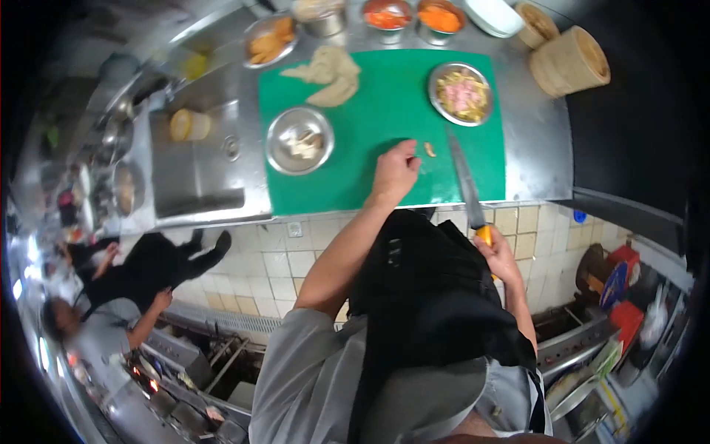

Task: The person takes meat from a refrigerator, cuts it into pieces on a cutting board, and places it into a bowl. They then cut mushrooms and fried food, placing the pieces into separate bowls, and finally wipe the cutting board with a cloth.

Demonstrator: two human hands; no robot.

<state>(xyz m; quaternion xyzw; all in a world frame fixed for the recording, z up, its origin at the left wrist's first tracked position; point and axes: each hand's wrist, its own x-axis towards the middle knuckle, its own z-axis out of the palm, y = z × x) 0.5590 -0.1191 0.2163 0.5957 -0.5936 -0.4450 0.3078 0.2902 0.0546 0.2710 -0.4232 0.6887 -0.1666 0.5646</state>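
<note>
My left hand (394,172) rests on the green cutting board (370,177), its fingertips close to a small pale piece of food (430,149). Whether the fingers pinch anything is unclear. My right hand (500,254) grips the yellow handle of a long knife (463,177); the blade points away from me across the board, just right of the food piece. A steel bowl with pale chunks (299,139) stands to the left of my left hand. Farther back on the right is a steel bowl of pink and yellow food (461,94).
Pale dough-like pieces (329,75) lie at the board's far edge. Bowls of orange food (440,18) line the back, with bamboo steamers (569,61) at right. A sink (196,159) is at left. Other people work at a stove (118,325) behind.
</note>
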